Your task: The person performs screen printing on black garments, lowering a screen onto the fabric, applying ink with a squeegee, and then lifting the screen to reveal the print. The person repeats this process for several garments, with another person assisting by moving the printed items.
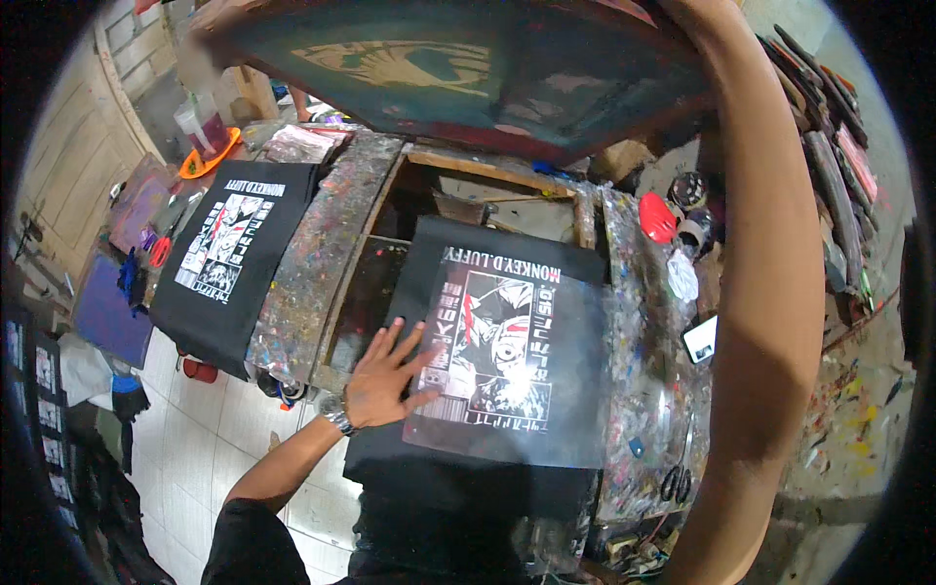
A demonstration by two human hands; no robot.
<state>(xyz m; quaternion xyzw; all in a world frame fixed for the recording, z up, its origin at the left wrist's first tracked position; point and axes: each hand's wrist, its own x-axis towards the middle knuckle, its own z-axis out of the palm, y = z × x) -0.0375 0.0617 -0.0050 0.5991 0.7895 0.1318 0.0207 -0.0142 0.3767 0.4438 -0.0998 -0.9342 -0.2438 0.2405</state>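
A black printed cloth piece (390, 456) lies on a board in front of me, with a white and red comic-style print. Over the print rests a transparent plastic sheet (575, 390), which shines with glare. My left hand (380, 382), a watch on its wrist, lies with fingers spread at the left edge of the cloth and sheet. Above, a screen-printing frame (585, 97) is tilted up, its dark mesh bearing a pale design. At the frame's upper right, my right hand (700, 12) grips its edge; the fingers are partly cut off by the picture's rim.
Left of the paint-stained bench (307, 244) lies another printed black cloth (180, 288). An orange tray (210, 156) with plastic cups stands beyond it. On the right are a phone (701, 341), black scissors (676, 478) and a red lid (657, 217). Stacked wooden bars (829, 166) lean farther right.
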